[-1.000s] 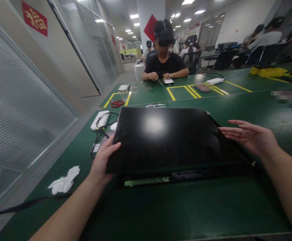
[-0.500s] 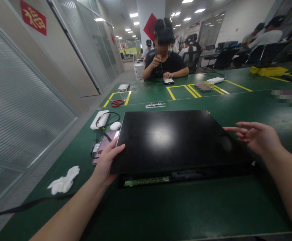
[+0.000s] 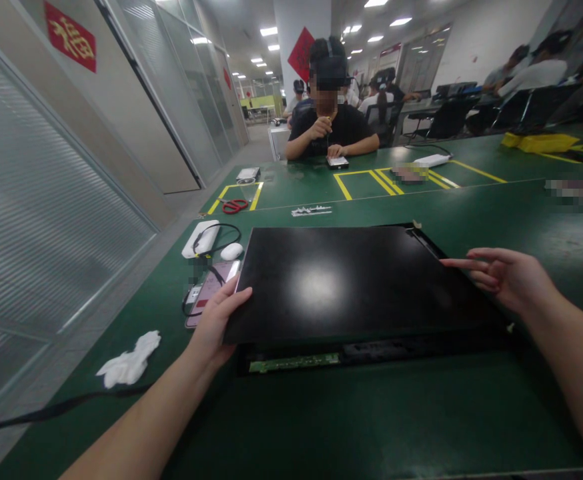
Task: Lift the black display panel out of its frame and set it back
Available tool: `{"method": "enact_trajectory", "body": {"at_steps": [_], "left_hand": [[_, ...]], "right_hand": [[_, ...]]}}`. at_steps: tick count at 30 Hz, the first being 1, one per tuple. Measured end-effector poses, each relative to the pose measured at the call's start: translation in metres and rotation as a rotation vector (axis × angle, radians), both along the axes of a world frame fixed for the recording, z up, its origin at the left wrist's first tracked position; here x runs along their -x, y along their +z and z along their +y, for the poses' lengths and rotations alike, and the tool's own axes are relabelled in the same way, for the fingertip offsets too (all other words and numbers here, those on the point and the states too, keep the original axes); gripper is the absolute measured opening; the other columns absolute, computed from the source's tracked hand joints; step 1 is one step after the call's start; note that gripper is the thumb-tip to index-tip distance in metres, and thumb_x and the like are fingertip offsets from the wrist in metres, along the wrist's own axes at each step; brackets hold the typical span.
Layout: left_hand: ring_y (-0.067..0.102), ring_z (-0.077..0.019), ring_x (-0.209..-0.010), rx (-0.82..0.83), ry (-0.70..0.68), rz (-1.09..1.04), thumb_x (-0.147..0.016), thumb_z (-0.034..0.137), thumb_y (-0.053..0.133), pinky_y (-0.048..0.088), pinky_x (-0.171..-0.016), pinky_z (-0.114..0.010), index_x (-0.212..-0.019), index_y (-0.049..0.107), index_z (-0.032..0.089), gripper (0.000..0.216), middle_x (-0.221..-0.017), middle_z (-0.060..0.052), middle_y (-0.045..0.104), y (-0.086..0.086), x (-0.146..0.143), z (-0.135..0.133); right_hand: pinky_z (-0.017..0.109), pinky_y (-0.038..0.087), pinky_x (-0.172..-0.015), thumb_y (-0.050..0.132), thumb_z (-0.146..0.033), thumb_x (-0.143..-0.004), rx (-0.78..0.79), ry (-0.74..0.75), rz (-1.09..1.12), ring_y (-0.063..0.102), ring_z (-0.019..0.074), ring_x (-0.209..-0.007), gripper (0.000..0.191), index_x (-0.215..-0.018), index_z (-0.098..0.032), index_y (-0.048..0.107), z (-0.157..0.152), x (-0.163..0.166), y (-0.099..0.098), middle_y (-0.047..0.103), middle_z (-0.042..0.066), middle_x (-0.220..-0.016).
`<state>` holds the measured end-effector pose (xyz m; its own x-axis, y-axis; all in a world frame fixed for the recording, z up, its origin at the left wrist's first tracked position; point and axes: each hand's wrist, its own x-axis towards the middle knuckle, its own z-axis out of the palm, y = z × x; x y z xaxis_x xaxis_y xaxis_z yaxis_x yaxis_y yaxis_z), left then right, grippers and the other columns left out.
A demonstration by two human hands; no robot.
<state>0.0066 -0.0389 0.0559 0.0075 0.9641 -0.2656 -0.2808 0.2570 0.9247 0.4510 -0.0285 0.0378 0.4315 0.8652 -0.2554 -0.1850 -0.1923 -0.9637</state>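
A glossy black display panel (image 3: 351, 287) lies tilted over a black frame (image 3: 396, 350), its left side raised. My left hand (image 3: 221, 313) grips the panel's left edge, thumb on top and fingers underneath. Along the near side of the frame a green circuit board strip (image 3: 294, 362) is exposed. At the panel's right edge is my right hand (image 3: 509, 280), its fingers apart and the index fingertip at the rim. Small pale tabs show at the frame's right corners. Whatever lies beneath the panel is hidden.
Left of the panel are a white power bank (image 3: 201, 239) with a black cable, a white mouse-like object (image 3: 231, 251), a phone (image 3: 214, 290) and crumpled tissue (image 3: 130, 360). Red-handled scissors (image 3: 235, 205) and small white pieces (image 3: 311, 211) lie beyond. A person (image 3: 331, 127) sits opposite.
The panel's far edge has come down and nearer, so the frame's far right corner now shows. My right hand has shifted slightly left and down along with the panel's edge.
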Motion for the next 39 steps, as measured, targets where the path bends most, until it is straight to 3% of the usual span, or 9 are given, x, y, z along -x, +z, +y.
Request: {"method": "enact_trajectory", "body": {"at_steps": [7,15,25,34,39], "left_hand": [[0.075,-0.0235,-0.079,-0.005,-0.042,-0.031,-0.069,0.019,0.077,0.058,-0.057,-0.025,-0.129,0.061,0.017,0.062,-0.1,-0.008,0.078,-0.006,0.0,0.001],[0.072,-0.0188,-0.059,0.052,-0.092,0.016,-0.07,0.015,0.077,0.056,-0.052,-0.024,-0.129,0.06,0.015,0.061,-0.088,-0.007,0.078,-0.007,-0.004,0.003],[0.074,-0.0189,-0.065,0.029,-0.144,0.032,-0.074,0.016,0.075,0.059,-0.058,-0.025,-0.129,0.06,0.016,0.057,-0.093,-0.007,0.079,-0.012,-0.003,0.005],[0.074,-0.0193,-0.068,0.049,-0.11,0.056,-0.076,0.015,0.072,0.058,-0.058,-0.025,-0.137,0.051,0.018,0.064,-0.096,-0.007,0.078,-0.011,-0.006,0.005],[0.074,-0.0203,-0.07,0.051,-0.056,0.091,-0.077,0.023,0.074,0.059,-0.061,-0.026,-0.134,0.051,0.018,0.062,-0.092,-0.006,0.078,-0.015,-0.005,0.005]], "right_hand": [[0.019,0.008,-0.025,0.043,-0.025,-0.063,0.034,0.018,0.034,0.016,0.0002,-0.029,0.006,-0.058,-0.021,0.041,0.0,-0.007,-0.001,0.064,0.016,-0.083],[0.018,0.007,-0.025,0.043,-0.023,-0.063,0.054,-0.007,-0.027,0.014,-0.0004,-0.028,0.01,-0.055,-0.021,0.036,0.001,-0.009,-0.002,0.064,0.014,-0.082],[0.019,0.006,-0.027,0.042,-0.024,-0.063,0.088,0.007,-0.069,0.015,-0.0003,-0.028,0.008,-0.058,-0.021,0.037,0.002,-0.009,-0.004,0.064,0.014,-0.081],[0.018,0.01,-0.028,0.05,-0.027,-0.059,0.047,-0.025,-0.405,0.021,0.0002,-0.03,0.01,-0.065,-0.019,0.049,-0.002,0.005,-0.005,0.065,0.009,-0.077],[0.02,0.014,-0.028,0.051,-0.034,-0.058,0.041,-0.033,-0.51,0.023,0.0015,-0.031,0.018,-0.068,-0.019,0.053,-0.002,0.007,-0.006,0.064,0.007,-0.074]]}}
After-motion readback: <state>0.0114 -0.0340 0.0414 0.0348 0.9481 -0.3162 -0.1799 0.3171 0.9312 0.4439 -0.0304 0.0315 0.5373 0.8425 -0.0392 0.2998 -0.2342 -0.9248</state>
